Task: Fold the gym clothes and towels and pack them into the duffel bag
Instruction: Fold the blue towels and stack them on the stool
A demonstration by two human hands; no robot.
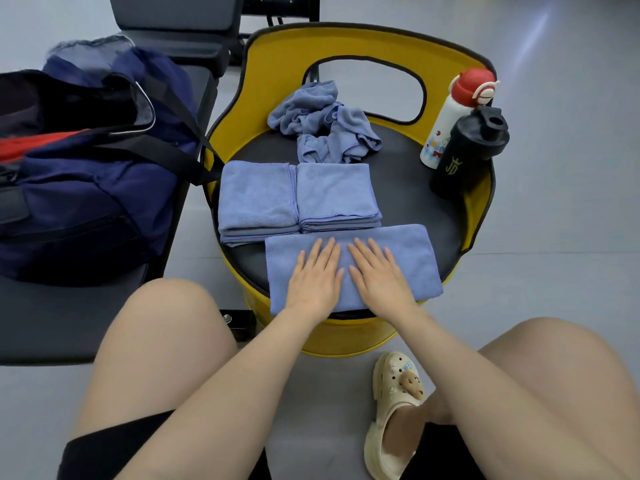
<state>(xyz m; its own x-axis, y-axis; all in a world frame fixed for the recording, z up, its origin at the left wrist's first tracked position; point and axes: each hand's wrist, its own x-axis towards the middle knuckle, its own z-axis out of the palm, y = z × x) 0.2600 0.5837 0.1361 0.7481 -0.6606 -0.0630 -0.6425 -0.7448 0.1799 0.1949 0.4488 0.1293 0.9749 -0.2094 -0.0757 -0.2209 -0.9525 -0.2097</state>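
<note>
A blue towel (412,251), folded into a long strip, lies across the near edge of a yellow barrel seat (479,209). My left hand (317,275) and my right hand (375,273) press flat on its middle, side by side, fingers straight. Behind the strip sit two folded blue towels, one at the left (258,199) and one beside it (336,195). A crumpled blue towel (325,124) lies further back on the black cushion. The navy duffel bag (86,188) stands open on a black bench at the left, with red fabric showing inside.
A white bottle with a red cap (453,116) and a black shaker bottle (467,154) stand on the seat's right side. The black bench (45,323) runs along the left. My bare knees and a cream clog (394,414) fill the foreground over grey floor.
</note>
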